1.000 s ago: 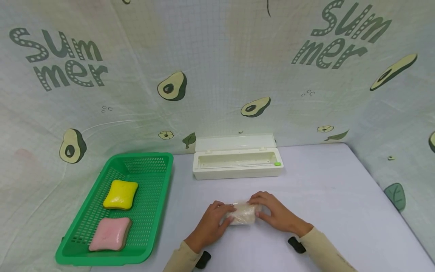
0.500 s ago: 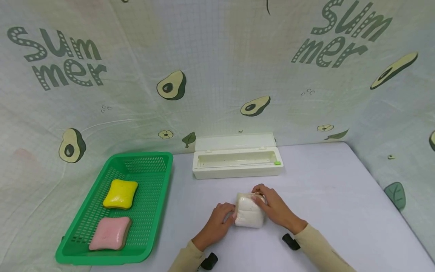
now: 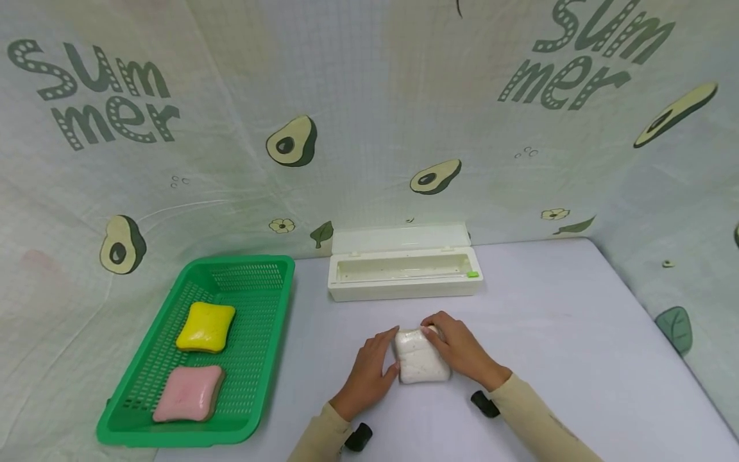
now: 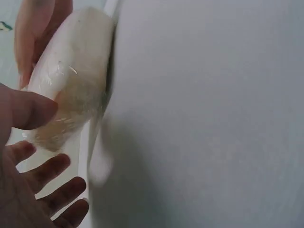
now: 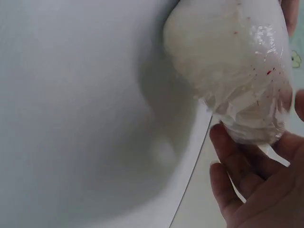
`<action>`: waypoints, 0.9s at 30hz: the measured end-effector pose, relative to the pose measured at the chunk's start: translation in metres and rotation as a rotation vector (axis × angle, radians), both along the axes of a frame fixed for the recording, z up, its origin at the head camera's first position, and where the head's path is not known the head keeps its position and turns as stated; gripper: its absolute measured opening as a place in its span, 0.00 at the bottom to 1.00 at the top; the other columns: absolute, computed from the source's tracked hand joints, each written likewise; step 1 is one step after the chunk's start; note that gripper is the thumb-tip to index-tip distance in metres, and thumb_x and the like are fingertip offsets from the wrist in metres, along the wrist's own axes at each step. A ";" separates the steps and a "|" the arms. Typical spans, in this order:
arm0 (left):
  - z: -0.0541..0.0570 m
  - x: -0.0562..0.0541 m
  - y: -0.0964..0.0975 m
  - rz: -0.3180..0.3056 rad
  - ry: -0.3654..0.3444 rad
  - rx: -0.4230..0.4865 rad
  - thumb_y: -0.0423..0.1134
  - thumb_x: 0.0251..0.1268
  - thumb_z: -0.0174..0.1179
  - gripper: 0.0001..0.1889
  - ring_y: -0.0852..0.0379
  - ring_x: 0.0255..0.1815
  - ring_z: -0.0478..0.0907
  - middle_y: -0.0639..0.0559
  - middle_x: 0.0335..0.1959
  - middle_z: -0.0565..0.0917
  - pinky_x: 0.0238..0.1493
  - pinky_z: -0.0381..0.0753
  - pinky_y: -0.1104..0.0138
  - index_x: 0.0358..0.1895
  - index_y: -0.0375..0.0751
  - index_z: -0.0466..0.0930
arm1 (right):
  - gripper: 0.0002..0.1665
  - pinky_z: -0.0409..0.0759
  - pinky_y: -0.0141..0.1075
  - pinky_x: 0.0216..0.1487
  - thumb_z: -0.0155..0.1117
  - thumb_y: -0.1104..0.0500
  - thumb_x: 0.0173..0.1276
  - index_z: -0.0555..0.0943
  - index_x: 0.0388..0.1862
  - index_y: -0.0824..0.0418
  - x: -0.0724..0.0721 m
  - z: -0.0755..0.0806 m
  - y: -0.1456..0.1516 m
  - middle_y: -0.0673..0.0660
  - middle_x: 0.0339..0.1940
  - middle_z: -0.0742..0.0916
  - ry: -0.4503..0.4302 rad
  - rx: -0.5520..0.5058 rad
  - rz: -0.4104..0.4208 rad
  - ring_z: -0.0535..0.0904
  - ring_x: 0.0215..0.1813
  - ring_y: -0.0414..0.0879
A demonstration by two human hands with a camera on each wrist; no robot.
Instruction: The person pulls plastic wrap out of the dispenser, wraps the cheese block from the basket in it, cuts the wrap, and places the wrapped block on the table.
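A white pillow-shaped block [image 3: 423, 359] wrapped in clear film stands between both hands at the table's front middle. My right hand [image 3: 464, 350] holds it by its far right corner, thumb over the face and fingers behind. Crinkled film bunches at that end in the right wrist view, where the right hand's fingers [image 5: 237, 164] curl under it. My left hand [image 3: 367, 372] is at the block's left side. In the left wrist view its thumb [image 4: 35, 109] touches the wrapped end [image 4: 71, 102], while the fingers spread loosely below.
A white cling film dispenser [image 3: 404, 290] with raised lid and green slider [image 3: 473, 274] stands at the back. To the left, a green basket [image 3: 277, 333] holds a yellow pillow-shaped block [image 3: 205, 327] and a pink one [image 3: 188, 393]. Printed cloth hangs behind the table [image 3: 548, 333].
The block has turned from lying low between the hands to showing its broad white face. The left hand's fingers have straightened along its left side; the right hand has moved to its far right corner.
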State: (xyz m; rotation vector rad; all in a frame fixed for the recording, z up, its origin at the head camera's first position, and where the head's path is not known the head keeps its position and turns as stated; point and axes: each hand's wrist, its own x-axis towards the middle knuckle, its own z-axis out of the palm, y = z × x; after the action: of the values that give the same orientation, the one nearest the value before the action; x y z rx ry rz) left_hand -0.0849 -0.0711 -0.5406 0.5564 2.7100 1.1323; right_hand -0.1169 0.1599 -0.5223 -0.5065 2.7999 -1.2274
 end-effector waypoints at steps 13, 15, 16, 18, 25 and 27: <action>0.002 -0.003 -0.002 -0.084 -0.010 -0.068 0.50 0.60 0.77 0.53 0.39 0.77 0.64 0.41 0.80 0.66 0.71 0.67 0.40 0.83 0.36 0.56 | 0.49 0.76 0.63 0.66 0.77 0.44 0.68 0.68 0.79 0.67 0.019 -0.006 0.021 0.64 0.71 0.78 0.103 0.125 0.125 0.76 0.69 0.64; 0.001 -0.003 -0.001 -0.079 -0.012 -0.077 0.49 0.59 0.79 0.53 0.40 0.77 0.65 0.42 0.80 0.66 0.71 0.66 0.41 0.83 0.37 0.57 | 0.55 0.76 0.62 0.66 0.81 0.44 0.63 0.67 0.80 0.66 0.022 -0.007 0.023 0.64 0.72 0.77 0.105 0.136 0.129 0.76 0.69 0.63; 0.001 -0.004 -0.001 -0.075 -0.011 -0.087 0.49 0.59 0.79 0.53 0.41 0.77 0.64 0.42 0.80 0.66 0.71 0.66 0.42 0.83 0.37 0.57 | 0.57 0.76 0.63 0.66 0.83 0.44 0.61 0.66 0.81 0.65 0.024 -0.007 0.024 0.64 0.72 0.76 0.106 0.145 0.135 0.75 0.69 0.63; 0.000 -0.005 0.000 -0.064 -0.019 -0.106 0.49 0.58 0.80 0.53 0.42 0.77 0.64 0.43 0.80 0.66 0.72 0.65 0.43 0.83 0.38 0.58 | 0.61 0.75 0.62 0.66 0.86 0.44 0.56 0.65 0.81 0.65 0.026 -0.008 0.026 0.64 0.73 0.76 0.109 0.165 0.146 0.75 0.69 0.63; -0.002 -0.009 0.006 -0.060 -0.011 -0.130 0.48 0.58 0.81 0.52 0.44 0.76 0.65 0.44 0.78 0.69 0.73 0.64 0.44 0.82 0.37 0.60 | 0.63 0.74 0.62 0.66 0.89 0.48 0.51 0.65 0.81 0.65 0.029 -0.013 0.031 0.64 0.72 0.77 0.171 0.235 0.160 0.75 0.69 0.63; -0.002 -0.010 0.008 -0.064 -0.003 -0.131 0.48 0.58 0.81 0.52 0.45 0.76 0.65 0.44 0.78 0.69 0.73 0.63 0.45 0.82 0.37 0.61 | 0.62 0.73 0.62 0.67 0.88 0.49 0.52 0.65 0.81 0.65 0.029 -0.013 0.033 0.64 0.72 0.77 0.154 0.228 0.149 0.75 0.69 0.63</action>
State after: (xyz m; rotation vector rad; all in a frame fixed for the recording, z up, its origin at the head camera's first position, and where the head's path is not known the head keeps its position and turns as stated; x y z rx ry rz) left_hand -0.0949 -0.0632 -0.5430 0.6163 2.7180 0.9318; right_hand -0.0875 0.1931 -0.5350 -0.8051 2.9119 -0.8618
